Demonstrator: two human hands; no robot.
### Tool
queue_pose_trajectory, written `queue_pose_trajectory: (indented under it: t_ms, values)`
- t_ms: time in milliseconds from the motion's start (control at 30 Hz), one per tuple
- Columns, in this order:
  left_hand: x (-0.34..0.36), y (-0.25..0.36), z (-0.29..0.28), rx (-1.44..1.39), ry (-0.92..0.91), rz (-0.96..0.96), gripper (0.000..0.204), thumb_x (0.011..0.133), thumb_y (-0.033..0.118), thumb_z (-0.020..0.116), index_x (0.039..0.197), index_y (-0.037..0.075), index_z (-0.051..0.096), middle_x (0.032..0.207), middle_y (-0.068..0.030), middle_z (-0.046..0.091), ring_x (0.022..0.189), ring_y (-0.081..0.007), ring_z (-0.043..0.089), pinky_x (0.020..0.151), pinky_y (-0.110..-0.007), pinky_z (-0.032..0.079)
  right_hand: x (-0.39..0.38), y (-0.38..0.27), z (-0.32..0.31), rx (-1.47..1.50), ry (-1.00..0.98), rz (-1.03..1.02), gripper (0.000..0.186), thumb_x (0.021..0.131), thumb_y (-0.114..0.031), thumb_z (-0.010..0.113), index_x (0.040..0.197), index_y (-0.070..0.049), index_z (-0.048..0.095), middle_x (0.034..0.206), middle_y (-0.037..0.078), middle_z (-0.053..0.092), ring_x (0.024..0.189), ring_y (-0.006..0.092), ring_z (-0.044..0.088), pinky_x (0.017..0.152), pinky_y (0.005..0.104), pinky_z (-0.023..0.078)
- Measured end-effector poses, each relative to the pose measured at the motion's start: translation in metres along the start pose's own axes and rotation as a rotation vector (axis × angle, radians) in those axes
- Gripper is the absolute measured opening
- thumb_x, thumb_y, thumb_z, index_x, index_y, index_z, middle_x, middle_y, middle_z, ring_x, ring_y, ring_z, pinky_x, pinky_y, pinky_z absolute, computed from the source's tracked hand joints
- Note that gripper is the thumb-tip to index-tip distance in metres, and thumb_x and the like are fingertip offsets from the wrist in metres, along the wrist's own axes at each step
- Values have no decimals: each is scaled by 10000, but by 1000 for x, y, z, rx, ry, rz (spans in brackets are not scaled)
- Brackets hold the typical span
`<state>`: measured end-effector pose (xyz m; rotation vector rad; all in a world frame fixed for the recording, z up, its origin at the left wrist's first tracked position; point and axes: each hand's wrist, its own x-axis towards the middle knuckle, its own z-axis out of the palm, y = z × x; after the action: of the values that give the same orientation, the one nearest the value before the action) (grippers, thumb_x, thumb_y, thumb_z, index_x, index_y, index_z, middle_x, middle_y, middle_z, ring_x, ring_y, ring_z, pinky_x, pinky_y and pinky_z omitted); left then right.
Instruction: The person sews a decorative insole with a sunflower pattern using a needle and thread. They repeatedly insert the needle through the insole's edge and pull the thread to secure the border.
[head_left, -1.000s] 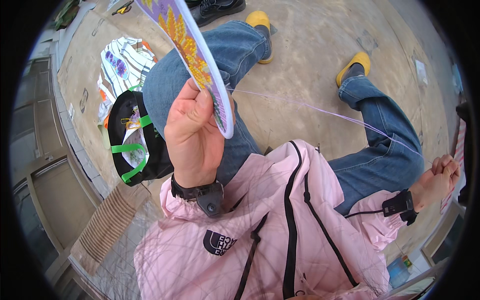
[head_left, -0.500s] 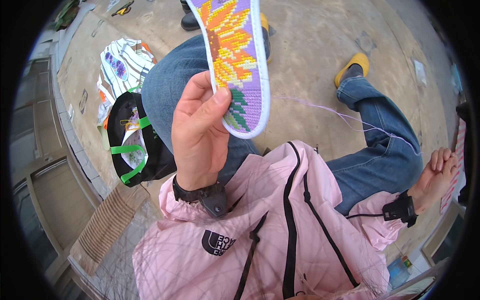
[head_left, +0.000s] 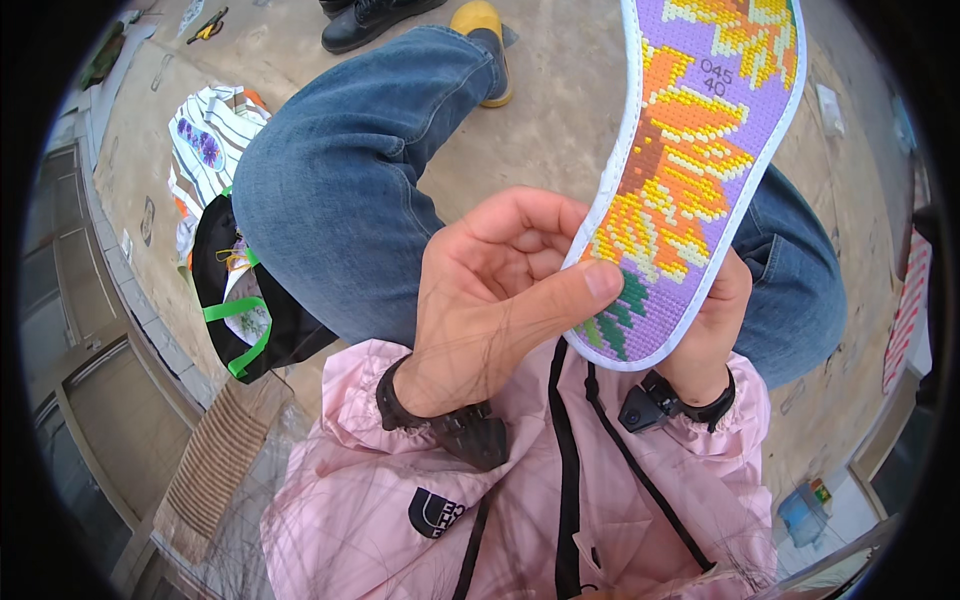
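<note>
Stitched with orange and yellow sunflowers on purple, a cross-stitch insole with a white edge is held up tilted before me. My left hand is closed on its left edge near the rounded lower end, thumb on the front beside the green leaf stitches and the other fingers curled behind. My right hand is behind the insole's lower right edge. The insole hides most of its fingers, so I cannot see what they hold or whether they touch the back.
At the left a black bag with green handles stands against striped cloth, on which a purple-flowered insole lies. Yellow-handled scissors rest on the floor. Another person's black shoe is at the top. Brown corrugated cardboard lies lower left.
The insole has moved right and down with my left hand. My right hand has come in from the far right to behind it. The pale purple thread no longer shows.
</note>
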<state>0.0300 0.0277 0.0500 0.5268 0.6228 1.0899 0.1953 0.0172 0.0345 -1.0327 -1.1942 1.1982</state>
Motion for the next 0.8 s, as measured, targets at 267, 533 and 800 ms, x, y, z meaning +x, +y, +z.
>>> queue_pose_trajectory:
  t_ms: [267, 533, 800]
  values:
    - [4, -3, -3, -146, 39, -165, 293, 920, 67, 598, 1165, -83, 539, 1013, -133, 662, 919, -152, 652, 808, -264, 531, 0, 0, 1, -13, 44, -17, 208, 795, 51, 687, 1001, 35, 665, 974, 85, 599, 881, 147, 584, 750, 253, 460]
    - [8, -18, -24, -810, -113, -439, 431, 945, 147, 492, 1304, -85, 445, 855, -74, 559, 575, -89, 469, 468, -163, 387, 8, -12, 8, -444, -27, -289, 162, 770, 83, 671, 919, 18, 667, 796, 64, 520, 644, 126, 476, 554, 238, 358]
    - [9, -15, -24, -812, -106, -479, 433, 947, 147, 474, 1306, -93, 434, 843, -100, 573, 565, -100, 479, 394, -172, 387, 8, -15, 8, -493, -33, -355, 192, 759, 106, 657, 933, 25, 656, 774, 82, 519, 624, 144, 476, 538, 254, 346]
